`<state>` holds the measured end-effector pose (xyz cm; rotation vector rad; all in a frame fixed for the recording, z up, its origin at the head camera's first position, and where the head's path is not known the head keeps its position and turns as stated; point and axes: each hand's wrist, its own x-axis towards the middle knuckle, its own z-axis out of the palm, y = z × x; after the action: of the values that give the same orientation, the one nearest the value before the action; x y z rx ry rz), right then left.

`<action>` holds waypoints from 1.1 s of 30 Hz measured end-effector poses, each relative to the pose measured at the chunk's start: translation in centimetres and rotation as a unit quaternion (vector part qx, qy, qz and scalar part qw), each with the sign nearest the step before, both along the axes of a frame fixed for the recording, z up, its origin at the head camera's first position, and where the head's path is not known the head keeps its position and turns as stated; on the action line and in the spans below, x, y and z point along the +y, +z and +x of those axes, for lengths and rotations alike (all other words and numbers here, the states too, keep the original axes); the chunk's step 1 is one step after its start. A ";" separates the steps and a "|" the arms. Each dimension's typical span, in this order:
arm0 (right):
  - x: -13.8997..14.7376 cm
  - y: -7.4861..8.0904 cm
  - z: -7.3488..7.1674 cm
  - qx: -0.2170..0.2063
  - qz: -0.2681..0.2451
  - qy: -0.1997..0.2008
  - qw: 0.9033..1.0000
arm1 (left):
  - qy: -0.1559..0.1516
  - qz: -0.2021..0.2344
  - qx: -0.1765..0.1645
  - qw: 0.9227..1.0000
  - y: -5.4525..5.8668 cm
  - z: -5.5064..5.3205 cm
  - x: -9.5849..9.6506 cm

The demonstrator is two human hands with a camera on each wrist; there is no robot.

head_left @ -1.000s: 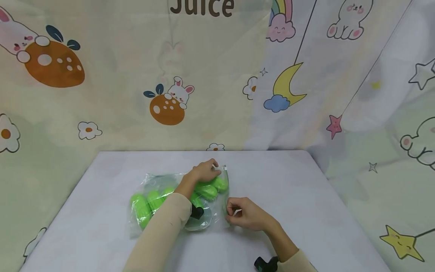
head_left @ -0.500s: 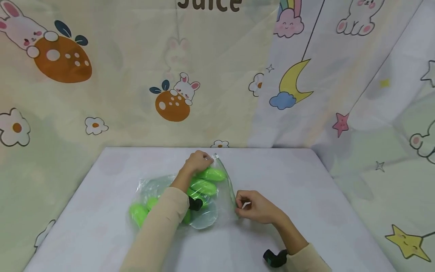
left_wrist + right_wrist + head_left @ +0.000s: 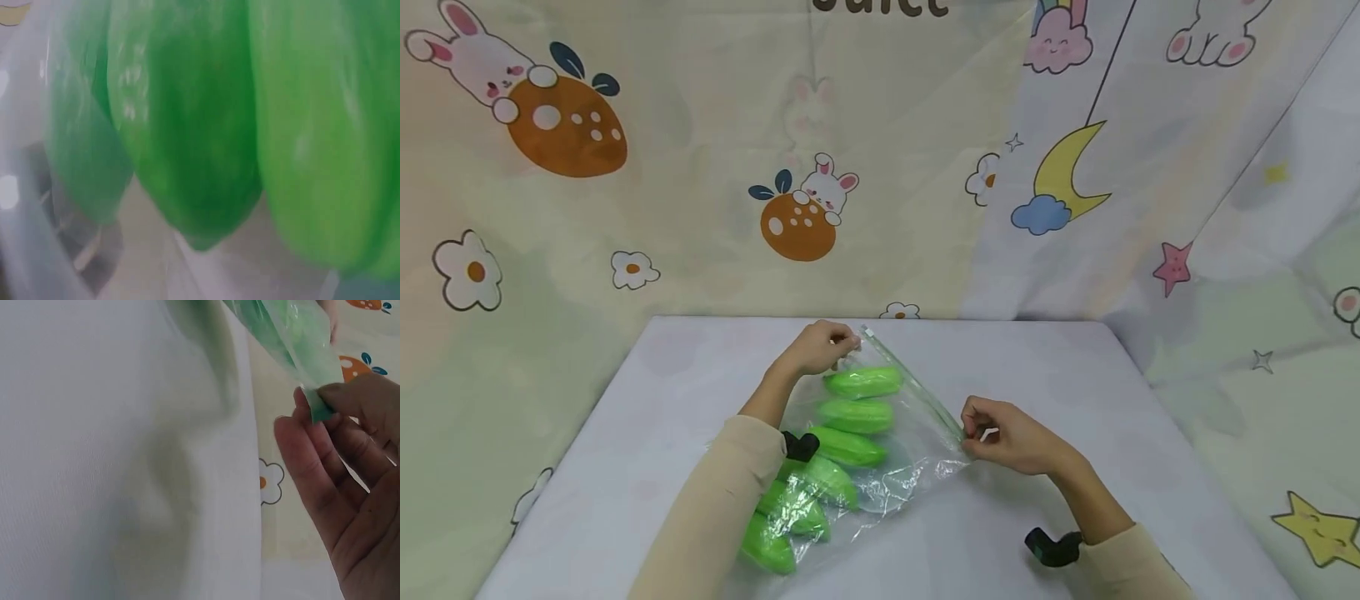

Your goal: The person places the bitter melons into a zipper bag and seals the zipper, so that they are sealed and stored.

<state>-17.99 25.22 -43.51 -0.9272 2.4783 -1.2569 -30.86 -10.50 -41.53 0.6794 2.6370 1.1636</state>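
Note:
A clear zip bag (image 3: 917,475) with several bright green, elongated pieces in it, like plastic vegetables, spans the space between both hands. Its green zip strip (image 3: 917,387) runs slantwise, with a small white slider (image 3: 868,332) at the far end. My left hand (image 3: 820,346) pinches the bag's far corner beside the slider. At the strip's near end, my right hand (image 3: 1011,433) pinches the other corner between thumb and fingertips; the right wrist view shows the green corner (image 3: 320,406) in that pinch. Green pieces (image 3: 187,125) fill the left wrist view, behind the clear film.
The bag is over a white table (image 3: 700,383), whose far edge meets a cartoon-printed cloth backdrop (image 3: 700,167). A black wrist camera (image 3: 1052,547) sits at the right sleeve and another (image 3: 801,447) at the left.
Both hands have moved apart, drawing the zip strip taut and slantwise. The bag has swung up and its green pieces have slid into a row toward the lower left. The head view has shifted slightly.

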 end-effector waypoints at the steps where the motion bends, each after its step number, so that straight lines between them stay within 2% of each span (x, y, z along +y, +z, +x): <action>1: 0.1 0.2 0.0 -0.003 0.001 -0.001 1.000 | -0.014 0.013 -0.001 1.000 0.1 0.2 -0.1; 3: 0.2 0.6 0.1 -0.009 -0.002 -0.003 1.000 | -0.037 0.037 0.001 0.999 0.1 0.5 -0.2; 5: 0.3 1.0 -0.1 -0.012 -0.011 -0.006 1.000 | -0.047 0.054 0.002 0.997 0.1 0.6 -0.1; 8: 0.0 1.5 -0.6 -0.018 -0.025 -0.002 1.000 | -0.053 0.078 0.000 0.996 -0.2 1.0 -0.1; 12: -0.5 1.7 -1.4 -0.022 -0.016 0.006 1.000 | -0.059 0.087 0.010 0.994 -0.4 1.5 0.2; 14: -0.9 1.7 -1.8 -0.018 -0.001 0.003 1.000 | -0.067 0.085 0.015 0.994 -0.3 1.7 0.4; 20: -3.2 2.0 -3.4 0.011 0.037 -0.023 0.999 | -0.107 0.065 0.001 0.992 0.4 2.2 0.6; 27: -6.4 2.6 -5.4 0.079 0.021 -0.040 0.996 | -0.136 0.045 0.016 0.990 1.4 3.4 1.5; 33: -7.3 2.8 -6.2 0.091 0.015 -0.043 0.995 | -0.135 0.039 0.027 0.990 1.5 3.9 2.1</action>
<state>-24.20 17.94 -40.73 -0.9773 2.6967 -1.2064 -26.99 -8.39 -39.99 1.0587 2.4513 1.1875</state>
